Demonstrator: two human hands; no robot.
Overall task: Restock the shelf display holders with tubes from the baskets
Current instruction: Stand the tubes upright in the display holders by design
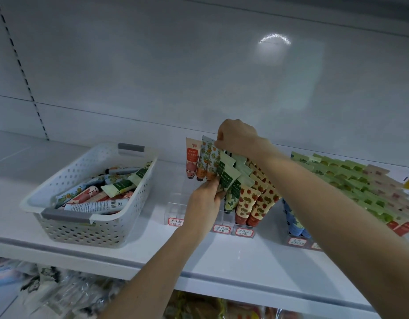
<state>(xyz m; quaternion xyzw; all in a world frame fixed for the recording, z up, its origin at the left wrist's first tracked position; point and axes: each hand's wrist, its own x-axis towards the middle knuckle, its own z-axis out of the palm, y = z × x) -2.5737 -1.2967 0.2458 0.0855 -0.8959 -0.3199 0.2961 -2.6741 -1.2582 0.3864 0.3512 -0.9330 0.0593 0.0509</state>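
On the shelf (222,261), right of the basket (84,231), at the holder's (176,203) back row, the right hand (238,137) pinches the top and the left hand (203,199) touches the foot, grasp unclear, of a near-upright, cap-down tube (212,162).

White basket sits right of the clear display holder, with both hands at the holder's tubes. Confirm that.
Wrong side: the head view shows the white basket left of the clear display holder, not right. The left hand and right hand are indeed both at the holder's tubes.
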